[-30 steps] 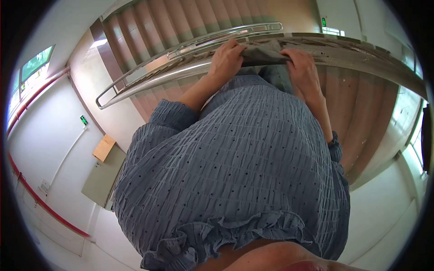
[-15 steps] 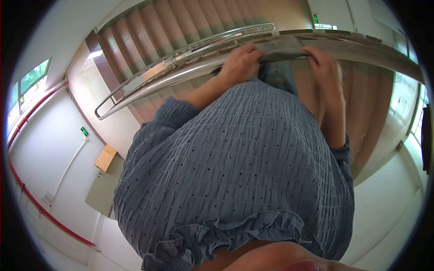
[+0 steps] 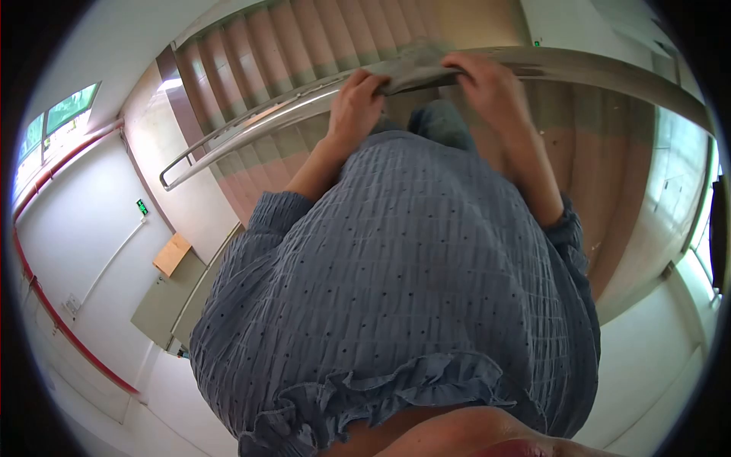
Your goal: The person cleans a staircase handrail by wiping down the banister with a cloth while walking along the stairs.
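A grey cloth (image 3: pixel 417 70) lies over the metal handrail (image 3: pixel 586 70), stretched between my two hands. My left hand (image 3: pixel 358 107) is closed on the cloth's left end, at the near side of the rail. At its right end my right hand (image 3: pixel 487 85) grips the cloth, with the fingers bent over the rail. The cloth's far edge is blurred. Part of the rail beneath the cloth and the fingertips is hidden.
Stairs (image 3: pixel 304 46) rise beyond the rail, and more steps (image 3: pixel 579 152) lie on the near side at right. The rail's looped end (image 3: pixel 177 174) is at left. Beyond it stand a grey-green cabinet (image 3: pixel 164 305) with a cardboard-coloured box (image 3: pixel 173 254) and a red pipe (image 3: pixel 76 343).
Both hands and the cloth first shifted right along the rail, then back left. They are now further left than in either earlier frame, and both hands still hold the cloth.
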`<state>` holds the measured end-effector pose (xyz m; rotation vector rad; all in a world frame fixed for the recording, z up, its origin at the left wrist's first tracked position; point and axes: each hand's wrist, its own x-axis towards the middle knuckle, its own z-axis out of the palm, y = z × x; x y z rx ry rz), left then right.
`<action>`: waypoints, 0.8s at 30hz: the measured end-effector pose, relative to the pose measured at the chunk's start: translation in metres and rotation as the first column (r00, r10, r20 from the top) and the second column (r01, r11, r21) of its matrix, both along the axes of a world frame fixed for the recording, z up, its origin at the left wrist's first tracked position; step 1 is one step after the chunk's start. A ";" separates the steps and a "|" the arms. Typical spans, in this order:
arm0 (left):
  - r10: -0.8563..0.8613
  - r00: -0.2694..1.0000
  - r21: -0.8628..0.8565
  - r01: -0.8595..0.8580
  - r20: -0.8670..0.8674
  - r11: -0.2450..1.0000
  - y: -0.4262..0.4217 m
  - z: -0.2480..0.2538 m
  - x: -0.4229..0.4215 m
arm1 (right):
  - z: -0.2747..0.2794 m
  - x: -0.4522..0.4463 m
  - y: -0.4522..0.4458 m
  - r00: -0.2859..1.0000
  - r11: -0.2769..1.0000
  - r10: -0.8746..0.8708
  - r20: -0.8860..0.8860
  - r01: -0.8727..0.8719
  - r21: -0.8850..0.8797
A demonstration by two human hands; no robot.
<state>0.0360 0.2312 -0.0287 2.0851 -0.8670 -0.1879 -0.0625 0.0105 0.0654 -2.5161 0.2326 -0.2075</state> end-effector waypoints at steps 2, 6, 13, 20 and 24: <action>0.057 0.998 0.010 -0.057 -0.023 0.998 -0.007 -0.002 0.004 | -0.014 0.011 -0.009 0.998 1.000 0.028 0.055 -0.028 -0.014; 0.198 0.980 0.045 -0.198 0.003 0.979 -0.036 -0.014 0.006 | -0.029 0.022 -0.039 0.953 0.981 0.176 0.246 -0.150 -0.121; 0.005 0.995 -0.092 0.004 0.101 0.996 -0.065 -0.001 -0.004 | -0.003 -0.008 -0.069 0.986 0.980 0.069 0.153 -0.039 -0.193; -0.213 0.973 -0.051 0.218 0.085 0.975 -0.038 -0.030 -0.005 | -0.045 -0.040 -0.052 0.990 0.981 0.038 0.135 -0.012 -0.193; -0.047 0.997 0.035 0.045 0.066 0.998 -0.017 -0.044 0.003 | -0.087 -0.035 -0.025 0.999 0.993 0.033 0.036 -0.029 -0.117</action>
